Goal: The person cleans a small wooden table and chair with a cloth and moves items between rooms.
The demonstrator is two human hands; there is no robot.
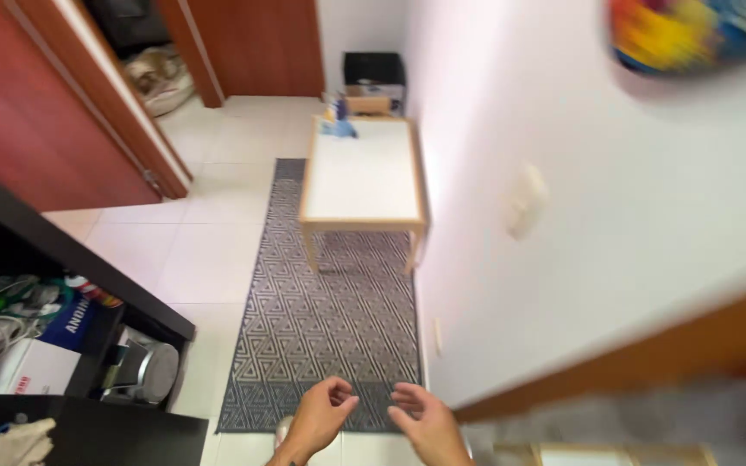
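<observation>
Both hands hang empty at six o'clock over the patterned runner: left hand loosely curled, right hand half-open. The small white table stands at twelve o'clock; hands are best kept low and clear of the wall.

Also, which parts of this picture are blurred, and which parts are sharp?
Head view: the multicoloured object at the top right and the brown wooden edge at the lower right are smeared; the small white-topped wooden table, the grey patterned rug and both hands, left and right, are fairly sharp.
</observation>
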